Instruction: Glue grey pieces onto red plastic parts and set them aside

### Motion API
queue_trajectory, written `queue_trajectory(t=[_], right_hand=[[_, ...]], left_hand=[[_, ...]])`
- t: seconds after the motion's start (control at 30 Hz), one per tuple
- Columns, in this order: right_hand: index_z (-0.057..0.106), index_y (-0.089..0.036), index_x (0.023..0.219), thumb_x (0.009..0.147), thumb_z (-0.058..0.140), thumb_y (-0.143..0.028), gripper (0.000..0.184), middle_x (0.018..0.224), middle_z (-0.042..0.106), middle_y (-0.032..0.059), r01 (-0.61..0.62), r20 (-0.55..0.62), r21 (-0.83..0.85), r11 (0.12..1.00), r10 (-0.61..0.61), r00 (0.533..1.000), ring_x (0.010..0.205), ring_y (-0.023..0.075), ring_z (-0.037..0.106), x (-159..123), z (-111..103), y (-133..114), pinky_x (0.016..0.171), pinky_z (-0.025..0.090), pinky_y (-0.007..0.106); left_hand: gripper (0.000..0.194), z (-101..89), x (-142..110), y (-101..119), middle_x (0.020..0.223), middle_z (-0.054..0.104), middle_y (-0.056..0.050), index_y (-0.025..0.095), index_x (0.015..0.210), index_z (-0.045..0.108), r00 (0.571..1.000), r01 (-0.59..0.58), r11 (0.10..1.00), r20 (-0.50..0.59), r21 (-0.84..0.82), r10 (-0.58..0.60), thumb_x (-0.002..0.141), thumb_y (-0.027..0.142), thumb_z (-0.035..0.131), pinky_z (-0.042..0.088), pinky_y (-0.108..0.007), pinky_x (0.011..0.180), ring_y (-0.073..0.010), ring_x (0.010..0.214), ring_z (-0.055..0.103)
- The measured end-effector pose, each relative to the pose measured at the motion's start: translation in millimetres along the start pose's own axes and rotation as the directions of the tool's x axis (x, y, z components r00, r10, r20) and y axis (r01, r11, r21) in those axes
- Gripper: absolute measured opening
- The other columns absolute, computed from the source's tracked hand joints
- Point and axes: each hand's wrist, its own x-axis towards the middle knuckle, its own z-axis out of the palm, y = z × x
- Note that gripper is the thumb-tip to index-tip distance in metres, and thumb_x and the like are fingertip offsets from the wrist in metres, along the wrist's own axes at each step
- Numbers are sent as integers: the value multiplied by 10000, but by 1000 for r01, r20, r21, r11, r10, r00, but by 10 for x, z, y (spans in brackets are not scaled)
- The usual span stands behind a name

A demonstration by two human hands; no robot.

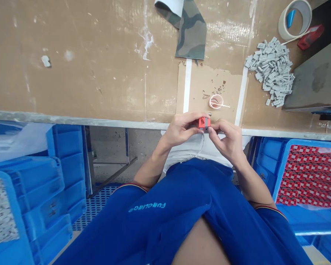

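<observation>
My left hand [180, 128] is closed, thumb and forefinger pinching the left side of a small red plastic block [202, 123] with a grey piece across it. My right hand [226, 138] is closed too, its thumb and forefinger at the block's right edge. Both hands are at the table's front edge, above my lap. Just beyond them stands a small clear cup [216, 101] with a thin white stick lying across it. A tiny dark round item [210, 114] lies between the cup and the block.
A pile of small grey parts [274, 68] lies at the right, near a tape roll [283, 22] and a grey box [317, 79]. Camouflage fabric [191, 35] lies farther back. A blue crate [283, 176] of red parts stands at lower right; blue crates [41, 184] stand at left.
</observation>
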Motion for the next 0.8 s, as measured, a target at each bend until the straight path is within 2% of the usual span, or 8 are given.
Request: queue_trajectory(t=[0.23,0.4,0.53,0.63,0.73,0.8], right_hand=[[674,-222,926,1009,608,-240,107,776,702,16,16,4,-11,1000,-16,1000,661,138,625,-30,-35,-64,637,500,273],[645,-217,864,1016,596,-272,168,762,685,15,-10,54,-47,999,12,998,627,130,583,-37,-75,-67,611,469,263],[585,-213,810,1017,572,-251,211,713,620,-9,-14,69,-33,999,16,998,598,112,527,-10,25,-27,595,417,242],[555,-216,808,1007,570,-222,200,738,621,-11,-21,69,-31,999,23,997,632,116,550,-11,94,-128,622,430,236],[549,-223,823,996,578,-186,179,796,672,-5,-64,112,-111,992,76,991,690,124,599,-69,-77,-301,667,462,235],[560,-225,825,986,587,-179,169,791,685,-15,-78,106,-172,982,97,990,690,120,613,-190,-416,-366,665,468,226]], left_hand=[[426,28,-19,-5,1224,806,-92,225,1296,753,999,30,999,-25,-35,-31,884,293,834,634,-291,918,-199,1058,780],[465,15,-25,-23,1178,825,-107,203,1287,760,999,45,997,6,-64,-45,844,292,869,643,-284,900,-204,1019,797],[450,-22,-38,-47,1137,831,-119,168,1221,784,994,104,992,-14,-70,-105,817,335,887,647,-301,914,-221,1011,807],[495,-44,-56,-19,1142,830,-130,155,1207,782,989,148,985,-5,-89,-149,785,379,911,643,-334,976,-247,1053,812],[603,-90,-51,33,1224,812,-160,177,1273,757,972,230,969,76,-93,-223,745,400,948,652,-353,984,-283,1130,800],[799,-149,-18,44,1399,739,-170,243,1393,689,961,270,953,98,-139,-258,681,456,982,670,-390,964,-314,1169,787]])
